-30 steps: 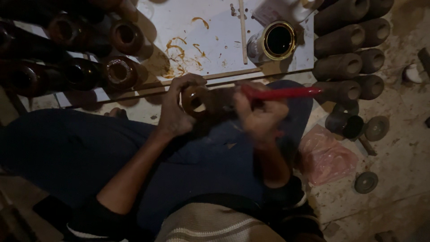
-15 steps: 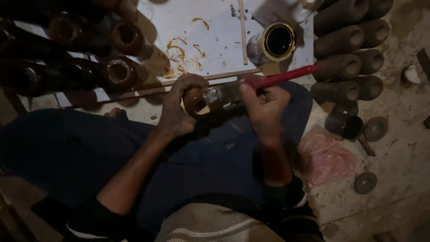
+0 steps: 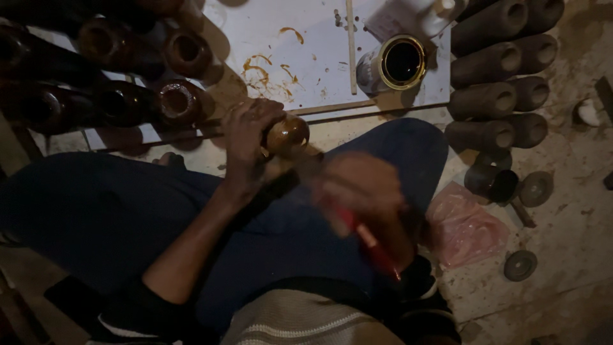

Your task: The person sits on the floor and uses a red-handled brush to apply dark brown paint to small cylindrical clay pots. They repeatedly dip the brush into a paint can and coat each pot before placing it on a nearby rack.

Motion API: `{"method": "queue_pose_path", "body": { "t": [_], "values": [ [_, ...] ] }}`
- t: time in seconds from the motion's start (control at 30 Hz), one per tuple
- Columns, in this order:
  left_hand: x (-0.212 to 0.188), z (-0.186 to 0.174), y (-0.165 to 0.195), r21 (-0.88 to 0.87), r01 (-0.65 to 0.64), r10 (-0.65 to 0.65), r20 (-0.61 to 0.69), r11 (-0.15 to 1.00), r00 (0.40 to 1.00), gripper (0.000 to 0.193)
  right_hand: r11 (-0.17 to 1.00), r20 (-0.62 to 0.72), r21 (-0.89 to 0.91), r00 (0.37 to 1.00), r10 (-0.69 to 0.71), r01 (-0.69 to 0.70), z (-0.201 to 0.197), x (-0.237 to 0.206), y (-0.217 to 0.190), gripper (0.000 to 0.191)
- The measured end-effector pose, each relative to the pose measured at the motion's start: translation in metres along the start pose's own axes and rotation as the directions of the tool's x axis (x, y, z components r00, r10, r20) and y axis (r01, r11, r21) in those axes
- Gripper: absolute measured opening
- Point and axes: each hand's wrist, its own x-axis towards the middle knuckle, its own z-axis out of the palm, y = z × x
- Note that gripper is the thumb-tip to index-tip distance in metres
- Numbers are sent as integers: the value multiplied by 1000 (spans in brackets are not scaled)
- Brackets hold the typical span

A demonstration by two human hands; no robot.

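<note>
1. A brown glossy tube (image 3: pixel 287 135) is gripped at its end by the left hand (image 3: pixel 246 137), the fingers curled round it; it is held above the lap, just in front of the white board (image 3: pixel 306 38).
2. A red brush (image 3: pixel 370 246) is clasped by the right hand (image 3: pixel 364 191), the fingers closed on its handle; the hand is blurred, so finer detail cannot be told.
3. The brush is seen slanting down toward the person's body, its lower end near the dark cuff.
4. An open tin (image 3: pixel 399 62) with a brass-coloured rim and dark contents is stood on the board, well apart from the hands.
5. Brown smears (image 3: pixel 265 67) are seen on the board, near the left hand.
6. A thin stick (image 3: pixel 350 45) is laid on the board, just left of the tin.
7. Dull grey-brown tubes (image 3: pixel 504 70) are stacked at the right, open ends showing.
8. Dark shiny tubes (image 3: pixel 128 70) are stacked at the left.
9. A pink bag (image 3: pixel 463 227) is laid on the floor beside the right knee, with round caps (image 3: pixel 520 265) near it.
</note>
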Motion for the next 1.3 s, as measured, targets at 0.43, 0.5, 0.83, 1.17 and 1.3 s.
{"method": "queue_pose_path", "body": {
  "t": [0.43,0.5,0.83,1.17,1.3],
  "values": [
    [15,3,13,-428,322,-326,66,845,943,69,952,-129,146,949,287,-268,1,-56,32,19],
    [18,5,11,-391,405,-407,83,827,910,77,915,-318,187,859,402,-359,8,-72,64,26],
    [50,36,-22,-387,486,-487,104,783,867,82,511,-364,782,404,839,-357,-6,-55,101,25],
    [51,30,-24,-324,434,-445,42,841,895,109,537,-459,771,286,841,-341,-24,-54,121,25],
    [37,18,-7,-253,210,-239,-90,944,967,107,680,-570,593,373,733,-431,-31,-55,126,30]
  ]
}}
